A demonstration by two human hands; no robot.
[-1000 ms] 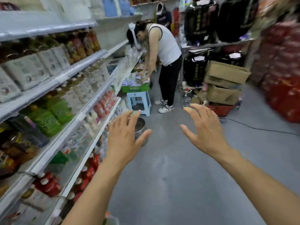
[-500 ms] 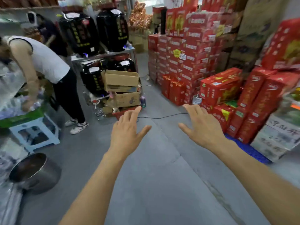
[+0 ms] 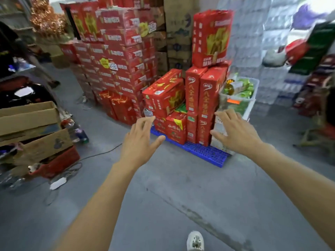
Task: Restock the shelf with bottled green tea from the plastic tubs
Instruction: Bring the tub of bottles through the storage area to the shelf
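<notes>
white shoe (image 3: pixel 195 240) at bottom centre on grey floor (image 3: pixel 163 205). left hand (image 3: pixel 139 142) and right hand (image 3: pixel 237 134) mid-frame, both empty, fingers spread. beyond them blue pallet (image 3: pixel 204 153) with red cartons (image 3: pixel 164 95). clear plastic tub (image 3: pixel 241 104) of green tea bottles (image 3: pixel 243 86) right of centre, just beside cartons.

Bare forearms (no sleeves showing); one white sneaker (image 3: pixel 195 240).
</notes>
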